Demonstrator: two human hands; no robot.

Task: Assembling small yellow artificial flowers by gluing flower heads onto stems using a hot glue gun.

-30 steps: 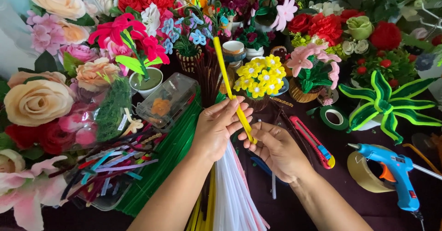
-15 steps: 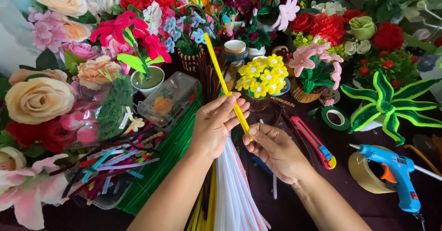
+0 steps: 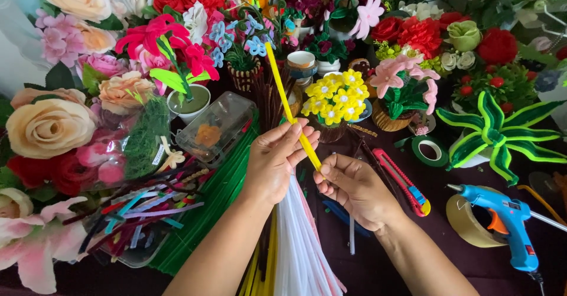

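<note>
Between the two hands, a yellow pipe cleaner [image 3: 287, 104] stands tilted, its top leaning up and to the left over the flower pots. The left hand [image 3: 274, 160] has its fingers [image 3: 298, 132] pinched on the stem about midway, and the right hand [image 3: 354, 187] is clenched around the lower end just below, so both are grasping the same stem, with the hands almost touching. Under the wrists lies a bundle of white pipe cleaners [image 3: 301, 243], with a sheaf of green ones [image 3: 207, 213] beside it on the left. Just right of the right hand a red utility knife [image 3: 401, 181] lies on the dark counter [image 3: 460, 272], a roll of green tape [image 3: 430, 151] sits beyond it, and a blue glue gun [image 3: 508, 225] rests against a roll of brown tape [image 3: 466, 222] near the right edge. Behind the stem stands a pot of small yellow flowers [image 3: 333, 95]. A clear plastic box [image 3: 215, 128] sits to the left, among large fabric roses [image 3: 50, 125].
</note>
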